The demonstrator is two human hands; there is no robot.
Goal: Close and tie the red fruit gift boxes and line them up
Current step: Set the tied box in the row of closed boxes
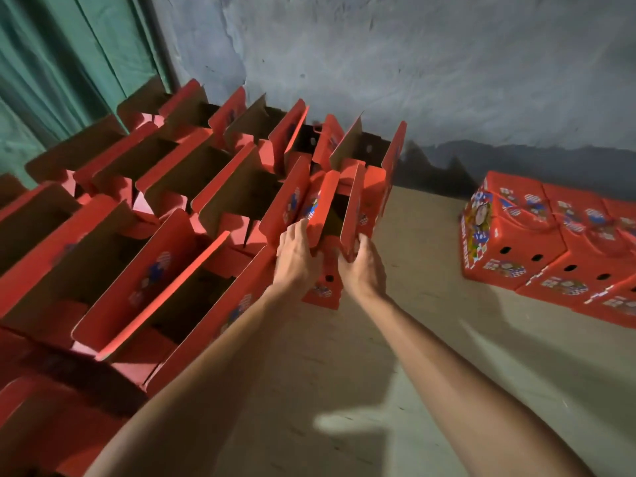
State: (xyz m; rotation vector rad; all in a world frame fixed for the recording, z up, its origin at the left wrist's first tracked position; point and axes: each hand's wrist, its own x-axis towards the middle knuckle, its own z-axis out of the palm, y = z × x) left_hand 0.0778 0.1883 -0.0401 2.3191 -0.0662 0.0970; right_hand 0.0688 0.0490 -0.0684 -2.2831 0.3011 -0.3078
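open red box [339, 215]: flaps upright, floor edge | closed boxes [537, 235]: lined up right

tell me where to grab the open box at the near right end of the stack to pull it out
Take the open box by its two upright long flaps, one hand per side, from the free near end. Neighbours block its left; both hands already hold there.

The open boxes [144, 215] stand packed in rows to my left, running back to the wall [413, 63], with a curtain [69, 63] behind their far left end. I hold one open box [339, 215] at the right edge of that block, my left hand [296, 259] and right hand [364, 266] on either side. The closed boxes [537, 235] sit in a row well apart to my right, on the floor [413, 339] near the wall.
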